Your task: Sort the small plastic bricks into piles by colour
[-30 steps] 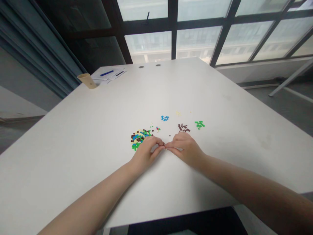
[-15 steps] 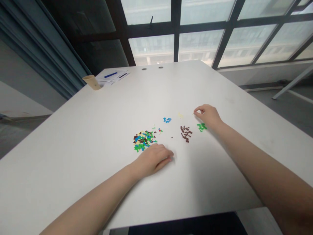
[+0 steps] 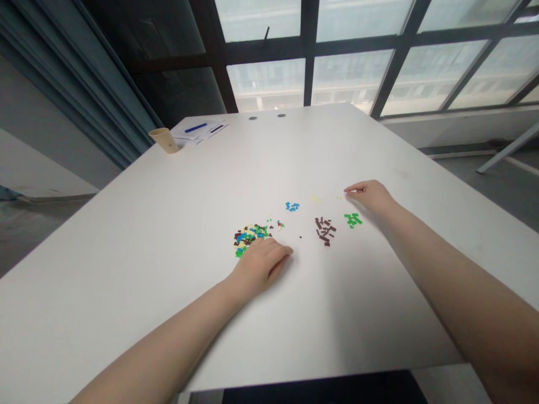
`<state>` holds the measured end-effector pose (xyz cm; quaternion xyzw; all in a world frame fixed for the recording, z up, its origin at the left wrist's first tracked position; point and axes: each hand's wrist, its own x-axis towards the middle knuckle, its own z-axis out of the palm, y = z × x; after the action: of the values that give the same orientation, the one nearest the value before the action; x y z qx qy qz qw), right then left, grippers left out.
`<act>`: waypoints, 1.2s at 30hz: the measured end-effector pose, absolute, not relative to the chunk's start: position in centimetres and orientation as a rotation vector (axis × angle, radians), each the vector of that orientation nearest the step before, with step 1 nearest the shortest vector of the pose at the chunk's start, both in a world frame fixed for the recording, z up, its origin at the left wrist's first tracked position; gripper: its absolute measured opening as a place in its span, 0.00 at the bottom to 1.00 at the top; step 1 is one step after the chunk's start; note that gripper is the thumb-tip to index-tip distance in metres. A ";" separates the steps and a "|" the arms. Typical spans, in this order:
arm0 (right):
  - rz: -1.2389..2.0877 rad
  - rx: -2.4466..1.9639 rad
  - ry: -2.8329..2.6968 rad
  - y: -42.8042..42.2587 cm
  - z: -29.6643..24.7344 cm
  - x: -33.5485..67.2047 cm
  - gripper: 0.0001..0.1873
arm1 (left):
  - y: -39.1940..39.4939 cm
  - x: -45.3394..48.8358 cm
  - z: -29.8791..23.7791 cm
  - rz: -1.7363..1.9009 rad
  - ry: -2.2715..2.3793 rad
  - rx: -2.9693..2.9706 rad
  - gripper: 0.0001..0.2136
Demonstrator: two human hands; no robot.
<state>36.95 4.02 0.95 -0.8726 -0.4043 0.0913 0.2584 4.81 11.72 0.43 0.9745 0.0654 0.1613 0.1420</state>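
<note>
On the far left of the white tabletop (image 3: 126, 235), a beige paper cup (image 3: 164, 140) is standing upright near the far edge, just beside white papers (image 3: 200, 133) carrying a blue pen (image 3: 196, 127). Nearer, the left hand (image 3: 261, 265) is resting on the tabletop and is covering the near right side of a mixed pile of small plastic bricks (image 3: 248, 235) in green, blue, dark brown and pale yellow. Its fingers (image 3: 280, 252) are lying loosely together and slightly curled; I cannot tell whether they have hold of a piece. Moving right, a lone dark brown brick (image 3: 300, 237) is lying apart, and a small group of blue bricks (image 3: 292, 206) is sitting beyond it. Next come a loose group of dark brown bricks (image 3: 324, 231), a few pale yellow bricks (image 3: 315, 198) and a group of green bricks (image 3: 352, 220). The right hand (image 3: 370, 196) is hovering just beyond the green bricks, its fingers (image 3: 353, 189) nearly closed and pointing left, near a tiny pale yellow brick (image 3: 339, 197); I cannot tell whether they are holding anything.
</note>
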 end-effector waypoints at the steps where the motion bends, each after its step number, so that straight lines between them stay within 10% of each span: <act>1: 0.240 -2.351 -1.100 3.8 1.5 36.2 0.14 | 12.2 4.7 0.3 0.536 0.350 2.803 0.10; 13: 0.377 -1.869 -1.902 -2.4 1.2 20.3 0.10 | 14.1 4.7 0.1 0.403 0.664 2.812 0.07; 36: 0.033 -1.454 -1.803 -1.7 -0.1 20.1 0.07 | 11.0 5.6 -0.1 0.287 0.279 1.900 0.08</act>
<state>20.14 -1.68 -0.10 -0.5750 -0.7131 0.0131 0.4008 5.63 10.96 -0.07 0.8075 0.1186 0.1220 0.5647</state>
